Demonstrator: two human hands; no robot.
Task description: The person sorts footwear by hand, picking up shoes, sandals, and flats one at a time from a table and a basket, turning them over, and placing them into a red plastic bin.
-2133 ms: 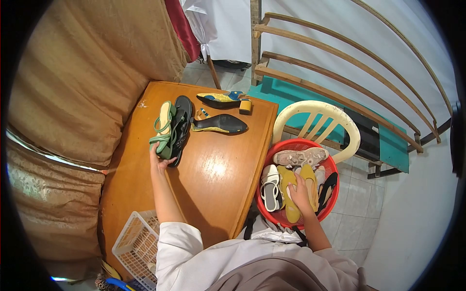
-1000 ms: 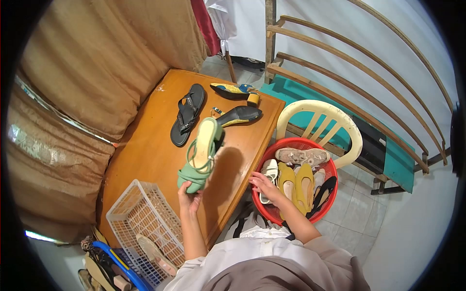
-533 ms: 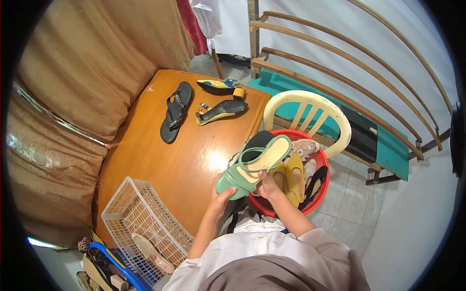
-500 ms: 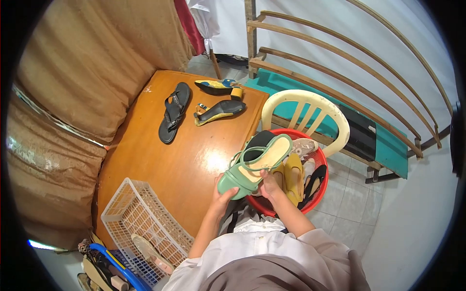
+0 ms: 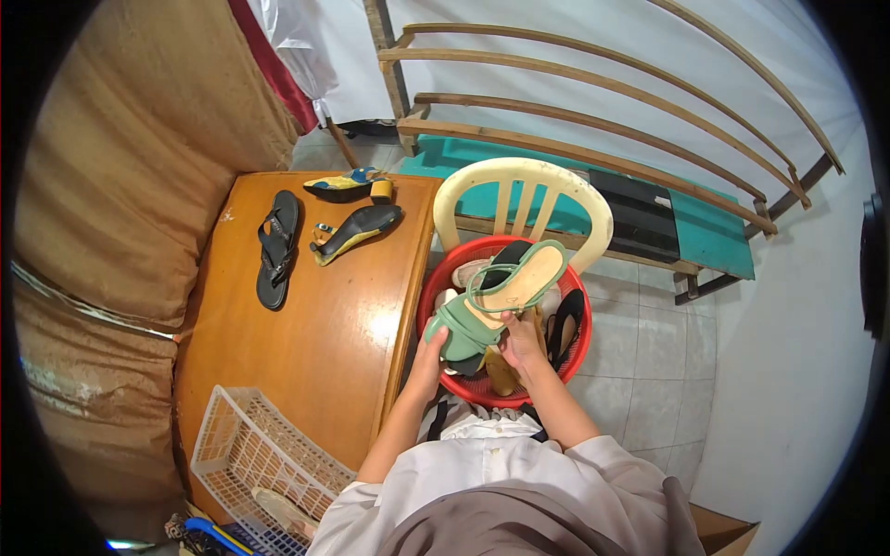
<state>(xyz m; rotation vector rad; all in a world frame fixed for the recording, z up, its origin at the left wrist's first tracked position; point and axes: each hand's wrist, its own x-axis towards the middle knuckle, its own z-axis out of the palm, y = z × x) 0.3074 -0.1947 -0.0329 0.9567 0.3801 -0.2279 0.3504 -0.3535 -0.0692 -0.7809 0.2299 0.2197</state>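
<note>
A green strappy sandal [image 5: 515, 291] with a cream insole is held in both hands above the red basket [image 5: 425, 310]. My left hand [image 5: 432, 350] grips its green toe end, with the thumb on top. On the other side my right hand [image 5: 521, 341] closes round the sandal's edge, thumb pressed near the insole. Beneath it, the basket holds several shoes, among them a black flat [image 5: 566, 326] and a yellow shoe [image 5: 502, 372], partly hidden by the sandal and my hands.
On the wooden table [image 5: 324, 343] lie a black thong sandal [image 5: 276, 250] and two yellow-and-black heeled shoes [image 5: 357, 233]. A white plastic crate [image 5: 227, 445] with a pale shoe stands at its near end. Beyond the basket are a cream chair [image 5: 528, 171] and a teal bench [image 5: 709, 236].
The view has swung right, so the table and its shoes sit further left. Both hands keep hold of the green sandal, which is now more squarely over the basket.
</note>
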